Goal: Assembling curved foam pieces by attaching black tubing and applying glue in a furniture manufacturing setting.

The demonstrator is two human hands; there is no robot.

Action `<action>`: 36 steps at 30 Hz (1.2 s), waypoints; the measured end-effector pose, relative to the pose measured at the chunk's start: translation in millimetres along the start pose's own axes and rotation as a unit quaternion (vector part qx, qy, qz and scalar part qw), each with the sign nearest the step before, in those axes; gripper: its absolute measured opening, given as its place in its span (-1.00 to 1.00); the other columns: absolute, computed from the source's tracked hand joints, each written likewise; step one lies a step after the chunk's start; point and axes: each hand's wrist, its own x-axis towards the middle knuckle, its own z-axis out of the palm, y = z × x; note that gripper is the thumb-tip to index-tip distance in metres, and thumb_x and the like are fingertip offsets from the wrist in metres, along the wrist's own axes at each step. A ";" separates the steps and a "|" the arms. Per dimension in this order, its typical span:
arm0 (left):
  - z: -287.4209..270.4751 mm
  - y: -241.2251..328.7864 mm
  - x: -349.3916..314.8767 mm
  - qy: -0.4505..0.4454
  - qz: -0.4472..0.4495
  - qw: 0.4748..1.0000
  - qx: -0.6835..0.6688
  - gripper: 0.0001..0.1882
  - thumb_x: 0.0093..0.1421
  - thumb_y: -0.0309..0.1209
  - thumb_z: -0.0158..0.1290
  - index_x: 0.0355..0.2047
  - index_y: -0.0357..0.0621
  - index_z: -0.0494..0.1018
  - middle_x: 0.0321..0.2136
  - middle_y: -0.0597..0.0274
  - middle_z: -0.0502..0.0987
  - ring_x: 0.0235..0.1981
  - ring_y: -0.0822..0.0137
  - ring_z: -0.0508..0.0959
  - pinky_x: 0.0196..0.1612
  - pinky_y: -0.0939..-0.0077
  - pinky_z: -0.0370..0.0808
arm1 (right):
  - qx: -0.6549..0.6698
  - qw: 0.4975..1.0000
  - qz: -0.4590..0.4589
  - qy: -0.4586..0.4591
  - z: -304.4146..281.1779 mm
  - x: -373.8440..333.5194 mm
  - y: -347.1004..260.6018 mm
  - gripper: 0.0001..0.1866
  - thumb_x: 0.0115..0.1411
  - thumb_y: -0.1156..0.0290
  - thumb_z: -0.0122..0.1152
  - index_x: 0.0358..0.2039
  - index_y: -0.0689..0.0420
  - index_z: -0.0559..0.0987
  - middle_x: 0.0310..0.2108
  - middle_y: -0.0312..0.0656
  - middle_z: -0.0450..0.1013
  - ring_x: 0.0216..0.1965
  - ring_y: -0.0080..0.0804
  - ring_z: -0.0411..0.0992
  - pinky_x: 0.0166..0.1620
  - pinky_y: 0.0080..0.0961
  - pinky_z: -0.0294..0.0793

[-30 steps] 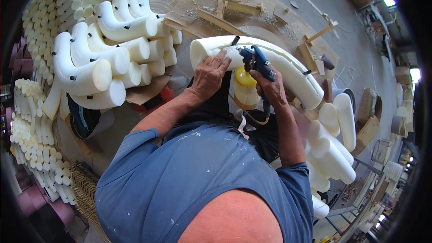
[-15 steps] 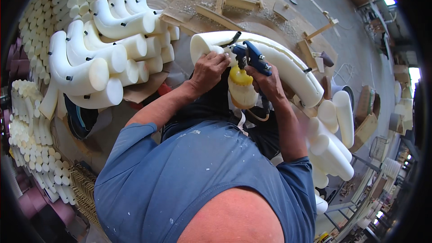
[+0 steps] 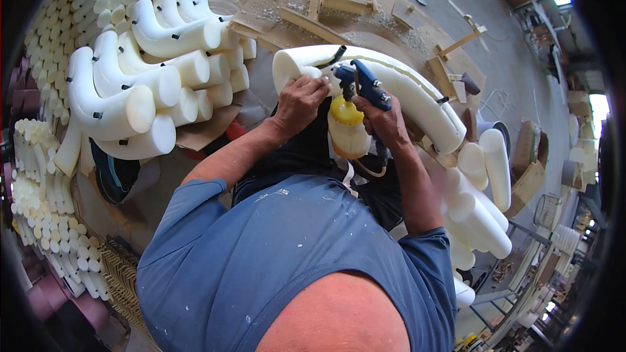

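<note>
A long curved white foam piece lies across in front of me, with a groove along it and black plug-like bits at both ends. My left hand has its fingers closed on the foam's left end, by a smaller white foam section. In my right hand is a blue spray gun, its nozzle pointing left toward my left fingertips. Below the gun hangs a translucent cup with a yellow top, and a hose trails beneath. Whether spray is coming out cannot be made out.
At left, bent white foam pieces with black plugs are stacked. More white foam rolls lie near my right elbow. Beyond the curved piece stands a dusty wooden board with wooden blocks and upright sticks. Smaller foam pieces fill the far left.
Both hands and the spray gun keep nearly the same places at the foam's left end. The whole view has shifted very slightly.
</note>
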 end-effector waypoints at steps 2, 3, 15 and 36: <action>-1.0 -0.3 -0.7 -0.008 -0.003 1.000 0.001 -0.70 0.07 -0.54 0.18 -0.14 -0.08 0.64 -0.16 0.31 0.66 -0.23 0.26 0.60 -0.20 0.30 0.53 | 0.005 1.000 -0.008 -0.006 3.7 -1.4 -4.0 -0.77 0.27 0.29 0.36 -0.32 0.16 0.52 -0.68 -0.39 0.32 -0.70 -0.64 0.24 -0.61 -0.58 0.22; -1.2 -0.7 -1.2 -0.011 -0.004 1.000 0.000 -0.70 0.07 -0.54 0.18 -0.14 -0.08 0.63 -0.15 0.31 0.66 -0.23 0.26 0.59 -0.20 0.30 0.52 | 0.009 1.000 -0.015 -0.011 4.8 -1.9 -5.3 -0.77 0.27 0.29 0.36 -0.32 0.16 0.53 -0.68 -0.39 0.32 -0.71 -0.64 0.24 -0.61 -0.58 0.21; 2.5 -1.5 -5.0 0.002 0.004 1.000 0.001 -0.69 0.05 -0.53 0.20 -0.14 -0.07 0.61 -0.16 0.33 0.64 -0.24 0.27 0.58 -0.19 0.31 0.53 | -0.007 1.000 0.005 -0.011 1.4 4.8 -3.1 -0.75 0.25 0.27 0.37 -0.39 0.16 0.55 -0.70 -0.37 0.33 -0.71 -0.60 0.26 -0.61 -0.58 0.22; 1.9 -2.2 -7.1 -0.001 0.014 1.000 -0.006 -0.79 0.06 -0.44 0.15 -0.25 -0.11 0.60 -0.18 0.33 0.61 -0.23 0.32 0.56 -0.22 0.35 0.47 | 0.018 0.999 0.015 -0.043 7.2 14.3 -1.3 -0.70 0.21 0.23 0.42 -0.42 0.20 0.56 -0.73 -0.34 0.35 -0.73 -0.58 0.30 -0.62 -0.54 0.25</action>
